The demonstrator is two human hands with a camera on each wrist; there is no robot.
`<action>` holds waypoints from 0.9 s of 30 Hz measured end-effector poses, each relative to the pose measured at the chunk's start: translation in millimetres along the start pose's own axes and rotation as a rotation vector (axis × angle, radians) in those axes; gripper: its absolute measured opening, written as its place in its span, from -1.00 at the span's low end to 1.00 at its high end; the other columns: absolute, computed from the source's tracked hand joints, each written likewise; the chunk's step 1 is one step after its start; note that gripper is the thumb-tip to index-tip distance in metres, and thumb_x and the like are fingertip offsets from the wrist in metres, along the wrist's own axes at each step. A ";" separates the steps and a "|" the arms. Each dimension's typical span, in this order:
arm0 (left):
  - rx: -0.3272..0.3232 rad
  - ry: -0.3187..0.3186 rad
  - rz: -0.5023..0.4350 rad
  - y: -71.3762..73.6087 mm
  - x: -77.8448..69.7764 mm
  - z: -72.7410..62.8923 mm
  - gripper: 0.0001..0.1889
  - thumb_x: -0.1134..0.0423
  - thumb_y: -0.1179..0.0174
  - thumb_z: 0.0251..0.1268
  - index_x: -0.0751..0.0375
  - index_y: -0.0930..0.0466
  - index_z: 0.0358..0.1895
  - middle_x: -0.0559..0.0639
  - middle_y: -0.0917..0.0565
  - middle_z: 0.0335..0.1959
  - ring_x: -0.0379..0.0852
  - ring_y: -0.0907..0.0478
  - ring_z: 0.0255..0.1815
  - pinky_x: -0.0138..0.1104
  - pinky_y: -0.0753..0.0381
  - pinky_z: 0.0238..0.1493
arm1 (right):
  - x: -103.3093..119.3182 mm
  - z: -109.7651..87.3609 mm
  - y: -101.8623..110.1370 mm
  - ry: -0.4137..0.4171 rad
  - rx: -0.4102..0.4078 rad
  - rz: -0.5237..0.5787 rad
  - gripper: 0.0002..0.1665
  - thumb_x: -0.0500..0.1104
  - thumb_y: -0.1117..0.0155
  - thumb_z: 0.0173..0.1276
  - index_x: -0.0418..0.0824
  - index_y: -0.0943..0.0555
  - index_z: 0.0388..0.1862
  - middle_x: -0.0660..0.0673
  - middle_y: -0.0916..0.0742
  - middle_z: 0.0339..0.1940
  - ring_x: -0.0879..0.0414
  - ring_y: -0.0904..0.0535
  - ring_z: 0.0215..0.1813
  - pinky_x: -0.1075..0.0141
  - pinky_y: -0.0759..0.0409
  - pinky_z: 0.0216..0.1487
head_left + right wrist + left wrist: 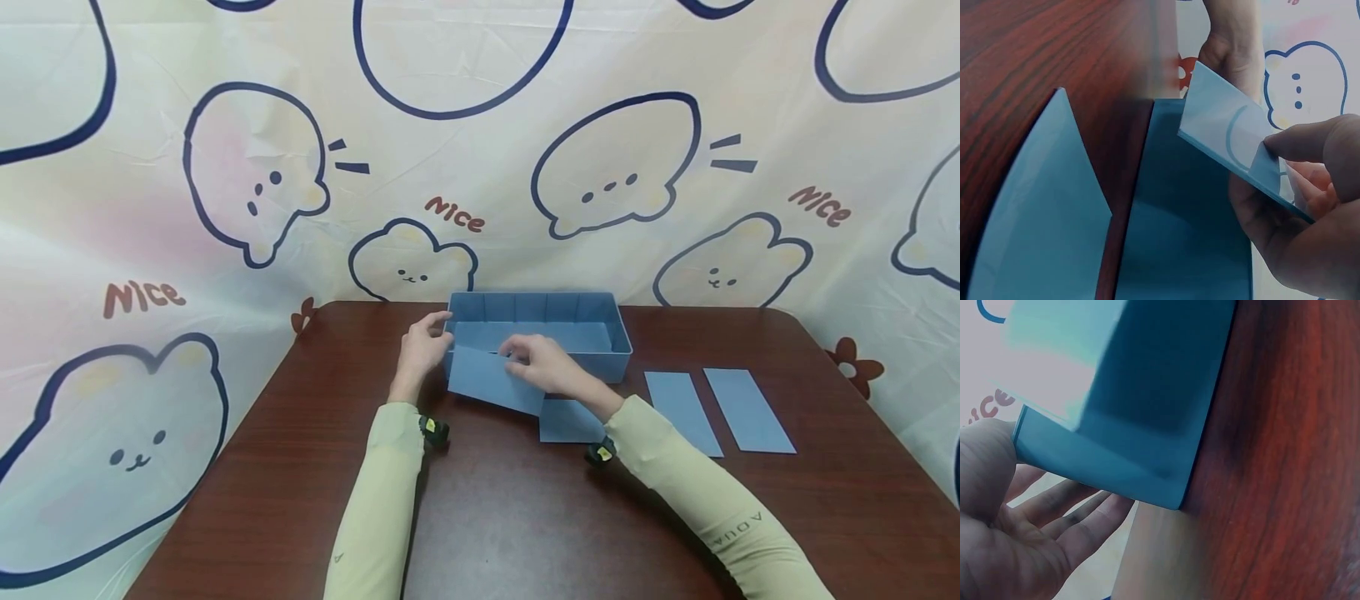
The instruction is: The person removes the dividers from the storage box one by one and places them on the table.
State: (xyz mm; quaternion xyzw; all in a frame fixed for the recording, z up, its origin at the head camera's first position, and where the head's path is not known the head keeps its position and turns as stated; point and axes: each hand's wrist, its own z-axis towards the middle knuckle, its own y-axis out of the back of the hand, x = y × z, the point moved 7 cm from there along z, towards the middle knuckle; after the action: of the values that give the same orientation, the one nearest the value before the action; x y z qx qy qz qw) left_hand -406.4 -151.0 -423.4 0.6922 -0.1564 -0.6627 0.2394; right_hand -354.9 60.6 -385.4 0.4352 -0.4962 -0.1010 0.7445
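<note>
An open blue rectangular box (pixel 592 367) stands at the back of the table, with thin vertical lines on its inner back wall. My left hand (pixel 422 350) holds the box's left end; in the left wrist view its fingers (pixel 1094 528) lie along the outside of the end wall and the thumb is by the rim. My right hand (pixel 547 364) pinches a flat, glossy blue panel (pixel 491 379) between thumb and fingers, tilted in front of the box's front wall. Another blue panel (pixel 570 423) lies on the table beneath the right wrist.
Two more blue panels (pixel 682 412) (pixel 750 411) lie side by side on the brown table (pixel 510 517), right of the box. A cartoon-printed cloth (pixel 495 158) hangs behind and along the sides. Each wrist wears a small dark camera.
</note>
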 end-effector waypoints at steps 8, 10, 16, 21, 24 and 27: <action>-0.003 -0.005 0.001 0.4 -0.1 -1.1 -0.52 0.17 -0.07 0.35 -0.21 -0.44 0.33 0.14 -0.54 0.29 0.12 -0.55 0.19 -0.10 -0.63 -0.04 | -3.7 3.0 -12.7 -0.028 0.057 -0.006 -0.71 -0.19 -0.21 0.41 -0.12 -0.62 0.09 -0.11 -0.75 -0.02 0.05 -0.69 0.01 0.17 -0.65 -0.07; -0.005 -0.006 0.001 0.4 -0.1 -1.3 -0.52 0.17 -0.07 0.35 -0.21 -0.44 0.33 0.14 -0.55 0.29 0.12 -0.56 0.18 -0.11 -0.63 -0.05 | -2.7 4.3 -15.4 -0.022 0.072 -0.018 -0.70 -0.20 -0.21 0.40 -0.15 -0.61 0.09 -0.13 -0.75 -0.01 0.04 -0.69 0.01 0.17 -0.66 -0.05; -0.005 -0.009 0.001 0.2 0.4 -1.4 -0.53 0.16 -0.07 0.36 -0.21 -0.43 0.34 0.15 -0.55 0.28 0.13 -0.58 0.16 -0.10 -0.64 -0.05 | 0.9 5.8 -22.7 0.016 0.113 -0.037 -0.69 -0.23 -0.20 0.40 -0.24 -0.61 0.10 -0.19 -0.75 0.01 0.00 -0.69 0.00 0.14 -0.65 -0.04; -0.006 -0.015 0.002 0.5 -0.5 -2.4 -0.53 0.16 -0.06 0.37 -0.21 -0.43 0.34 0.15 -0.54 0.29 0.13 -0.58 0.14 -0.14 -0.64 -0.12 | -0.7 6.9 -28.4 0.048 0.138 -0.041 -0.69 -0.24 -0.18 0.41 -0.25 -0.61 0.10 -0.19 -0.74 0.02 0.02 -0.69 -0.01 0.16 -0.65 -0.05; -0.010 -0.017 0.002 0.6 -0.8 -2.1 -0.53 0.16 -0.06 0.36 -0.21 -0.44 0.33 0.16 -0.55 0.28 0.13 -0.60 0.11 -0.19 -0.62 -0.17 | -2.3 7.3 -31.3 0.059 0.147 -0.042 -0.71 -0.24 -0.18 0.41 -0.22 -0.61 0.08 -0.17 -0.74 0.01 0.03 -0.69 -0.01 0.18 -0.65 -0.06; -0.012 -0.014 0.003 0.5 -0.4 -1.9 -0.53 0.16 -0.06 0.36 -0.20 -0.44 0.33 0.16 -0.55 0.27 0.12 -0.59 0.11 -0.20 -0.61 -0.18 | -3.7 7.0 -34.2 0.057 0.159 -0.043 -0.72 -0.24 -0.19 0.41 -0.19 -0.62 0.06 -0.14 -0.74 0.02 0.05 -0.69 0.00 0.19 -0.65 -0.04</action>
State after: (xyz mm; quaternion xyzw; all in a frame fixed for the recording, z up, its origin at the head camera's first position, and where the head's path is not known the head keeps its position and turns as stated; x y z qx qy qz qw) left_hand -404.4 -151.0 -422.7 0.6858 -0.1552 -0.6681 0.2434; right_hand -352.8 38.4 -412.4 0.5064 -0.4717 -0.0648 0.7190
